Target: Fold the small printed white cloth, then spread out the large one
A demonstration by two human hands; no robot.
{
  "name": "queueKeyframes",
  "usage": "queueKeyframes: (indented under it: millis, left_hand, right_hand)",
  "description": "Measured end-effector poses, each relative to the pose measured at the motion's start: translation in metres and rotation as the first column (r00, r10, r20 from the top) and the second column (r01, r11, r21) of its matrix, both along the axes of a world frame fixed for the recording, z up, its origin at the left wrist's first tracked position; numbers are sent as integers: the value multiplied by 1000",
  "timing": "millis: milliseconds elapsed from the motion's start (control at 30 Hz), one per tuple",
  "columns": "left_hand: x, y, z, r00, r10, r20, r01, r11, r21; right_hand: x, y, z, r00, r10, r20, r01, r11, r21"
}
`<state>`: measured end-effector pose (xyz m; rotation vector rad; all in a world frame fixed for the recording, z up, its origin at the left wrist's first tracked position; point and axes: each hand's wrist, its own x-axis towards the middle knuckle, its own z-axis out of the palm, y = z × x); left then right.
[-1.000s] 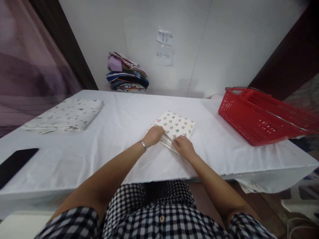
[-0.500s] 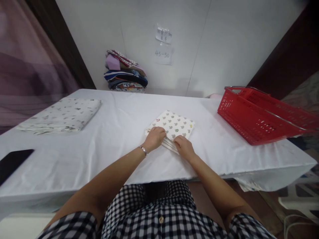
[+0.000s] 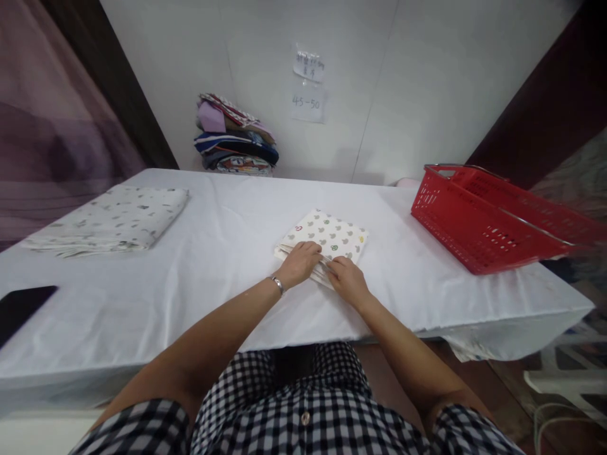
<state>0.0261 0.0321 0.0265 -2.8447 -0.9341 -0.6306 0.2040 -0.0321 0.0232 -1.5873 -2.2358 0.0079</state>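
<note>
A folded white cloth [image 3: 327,232] with small grey, green, red and yellow prints lies in the middle of the table, one corner toward me. My left hand [image 3: 302,261] is closed on its near folded edge, thumb and fingers pinching the layers. Close beside it, my right hand [image 3: 347,278] pinches the same edge a little further right. Several stacked layers show between and below the fingers. The fingertips are partly hidden by the backs of the hands.
A larger folded printed cloth [image 3: 123,218] lies at the left, with a black flat device [image 3: 23,309] nearer me. A red plastic basket [image 3: 478,221] stands at the right. Behind the white-covered table [image 3: 213,303] is a stack of folded fabrics [image 3: 237,142] against the wall.
My left hand has slid slightly right along the cloth's near edge, closer to my right hand. The edge layers at the left now show more. The view has shifted a little.
</note>
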Motion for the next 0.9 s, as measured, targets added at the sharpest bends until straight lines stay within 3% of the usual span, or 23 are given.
queueKeyframes:
  millis: [333, 467, 600, 900]
  left_hand:
    - [-9, -3, -9, 973, 33, 228, -12, 996, -93]
    - [-10, -6, -8, 991, -17, 135, 24, 998, -50]
    - [-9, -11, -8, 999, -41, 12, 40, 999, 16]
    - [-11, -12, -14, 999, -35, -27, 37, 997, 74]
  right_hand:
    - [-3, 1, 2, 988, -39, 150, 35, 999, 34]
    - [-1, -2, -7, 982, 8, 187, -31, 992, 119]
    - [1, -5, -12, 970, 35, 240, -53, 996, 72]
    - [0, -6, -12, 977, 88, 195, -102, 993, 62]
